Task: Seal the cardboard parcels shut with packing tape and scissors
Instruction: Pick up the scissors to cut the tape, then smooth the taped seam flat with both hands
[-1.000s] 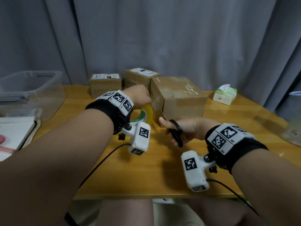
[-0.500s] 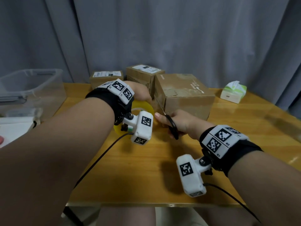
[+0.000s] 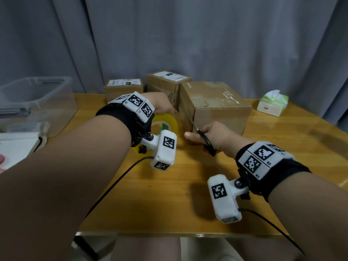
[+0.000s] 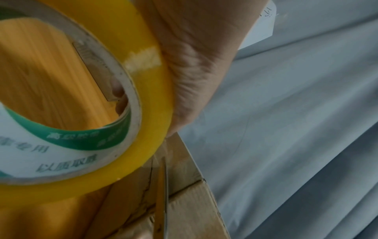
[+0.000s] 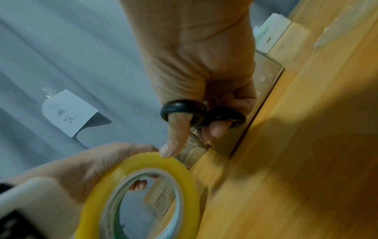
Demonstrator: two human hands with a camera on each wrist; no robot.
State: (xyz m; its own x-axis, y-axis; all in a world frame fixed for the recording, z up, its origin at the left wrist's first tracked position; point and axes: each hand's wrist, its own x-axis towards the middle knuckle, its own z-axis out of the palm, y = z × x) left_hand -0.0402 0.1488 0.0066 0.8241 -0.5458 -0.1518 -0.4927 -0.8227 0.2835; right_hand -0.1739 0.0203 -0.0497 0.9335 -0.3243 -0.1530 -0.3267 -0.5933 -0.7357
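Note:
My left hand grips a yellow roll of packing tape from above, just left of the big cardboard box. In the left wrist view my fingers wrap the roll's outer face, and one fingertip shows inside the core. My right hand holds black-handled scissors, thumb through one ring. The blade points up along the box's near left corner, beside the roll. I cannot see a tape strip between roll and box.
Two smaller labelled parcels stand behind the roll against the grey curtain. A clear plastic bin sits at the far left with papers in front of it. A tissue pack lies at the back right. The wooden table's near edge is below my wrists.
Both hands have moved forward to the big box. The scissors' blades have risen to its near left corner, and the tape roll now sits closer to that corner.

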